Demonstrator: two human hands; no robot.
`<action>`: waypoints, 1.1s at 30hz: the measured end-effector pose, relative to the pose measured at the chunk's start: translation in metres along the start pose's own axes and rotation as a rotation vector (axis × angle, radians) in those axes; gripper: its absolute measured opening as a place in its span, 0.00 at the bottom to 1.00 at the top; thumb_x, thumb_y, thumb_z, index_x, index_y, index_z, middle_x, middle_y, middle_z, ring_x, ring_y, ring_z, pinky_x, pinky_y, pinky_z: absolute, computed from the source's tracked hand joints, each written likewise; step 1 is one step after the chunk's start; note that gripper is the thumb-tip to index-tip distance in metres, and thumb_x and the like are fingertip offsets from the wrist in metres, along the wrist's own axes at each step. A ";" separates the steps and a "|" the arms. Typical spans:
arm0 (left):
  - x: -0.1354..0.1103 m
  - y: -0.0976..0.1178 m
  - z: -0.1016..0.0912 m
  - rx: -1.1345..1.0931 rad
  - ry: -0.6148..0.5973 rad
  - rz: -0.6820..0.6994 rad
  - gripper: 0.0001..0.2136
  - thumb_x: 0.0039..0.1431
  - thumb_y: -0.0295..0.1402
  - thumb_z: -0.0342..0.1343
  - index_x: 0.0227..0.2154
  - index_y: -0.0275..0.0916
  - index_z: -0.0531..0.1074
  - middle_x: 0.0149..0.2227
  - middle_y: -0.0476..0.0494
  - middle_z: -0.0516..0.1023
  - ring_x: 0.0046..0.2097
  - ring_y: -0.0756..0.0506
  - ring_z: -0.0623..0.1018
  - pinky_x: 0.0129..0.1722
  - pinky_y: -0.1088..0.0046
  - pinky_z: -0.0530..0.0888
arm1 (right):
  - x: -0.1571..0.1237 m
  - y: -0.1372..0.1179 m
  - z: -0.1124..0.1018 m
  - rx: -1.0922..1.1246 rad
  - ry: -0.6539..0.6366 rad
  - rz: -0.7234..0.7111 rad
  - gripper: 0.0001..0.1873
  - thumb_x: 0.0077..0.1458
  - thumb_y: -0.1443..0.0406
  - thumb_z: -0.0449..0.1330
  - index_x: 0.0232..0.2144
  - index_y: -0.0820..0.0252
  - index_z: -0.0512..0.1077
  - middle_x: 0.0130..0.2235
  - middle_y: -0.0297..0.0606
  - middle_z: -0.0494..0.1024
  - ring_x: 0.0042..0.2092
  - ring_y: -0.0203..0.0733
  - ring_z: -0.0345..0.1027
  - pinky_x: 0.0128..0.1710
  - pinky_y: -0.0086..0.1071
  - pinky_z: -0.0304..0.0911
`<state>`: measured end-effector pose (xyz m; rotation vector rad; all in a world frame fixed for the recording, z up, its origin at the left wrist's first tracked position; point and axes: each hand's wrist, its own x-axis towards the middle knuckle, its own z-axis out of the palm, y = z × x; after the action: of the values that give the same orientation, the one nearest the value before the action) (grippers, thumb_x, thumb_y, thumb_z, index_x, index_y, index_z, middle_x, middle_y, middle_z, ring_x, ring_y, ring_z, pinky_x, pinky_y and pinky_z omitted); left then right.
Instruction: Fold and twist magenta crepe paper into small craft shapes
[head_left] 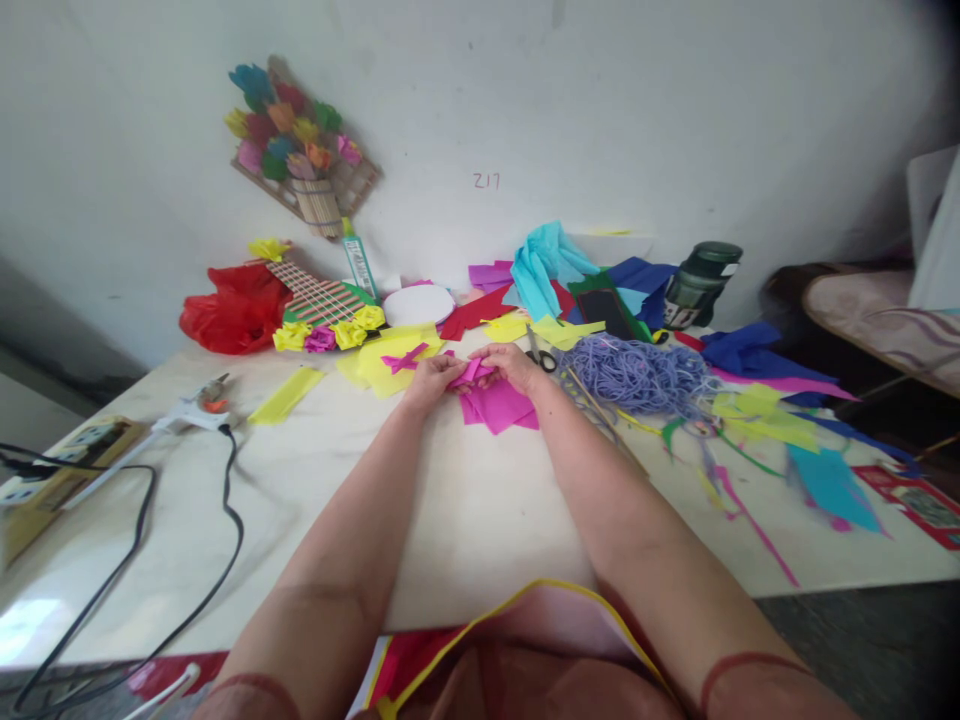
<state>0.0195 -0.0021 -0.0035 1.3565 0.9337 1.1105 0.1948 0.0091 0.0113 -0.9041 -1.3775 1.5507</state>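
Both of my hands meet over the middle of the table, with a folded strip of magenta crepe paper (471, 374) between them. My left hand (436, 380) pinches its left end, and my right hand (507, 366) grips the right end. Beneath and just in front of my right hand lie flat magenta paper pieces (499, 408). A twisted magenta paper piece (405, 358) rests on yellow paper sheets (386, 372) left of my hands. Scissors (541, 358) with dark handles lie right beside my right hand.
A glue gun (196, 412) and a power strip (71, 465) with black cords occupy the left. Purple string (637, 372) is heaped on the right, near a dark green jar (701, 285). A stick craft with paper flowers (322, 300) and a glue tube (358, 260) stand at the back.
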 end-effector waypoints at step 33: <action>0.006 -0.006 -0.004 -0.050 0.075 0.003 0.20 0.50 0.50 0.57 0.26 0.34 0.71 0.20 0.43 0.76 0.25 0.44 0.78 0.25 0.70 0.75 | 0.004 -0.003 0.012 -0.163 0.181 -0.095 0.11 0.44 0.65 0.66 0.19 0.62 0.68 0.13 0.28 0.69 0.15 0.34 0.63 0.15 0.26 0.59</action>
<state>0.0179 0.0057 -0.0091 1.2836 0.9521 1.1865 0.1824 0.0084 0.0158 -1.0361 -1.4087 1.2666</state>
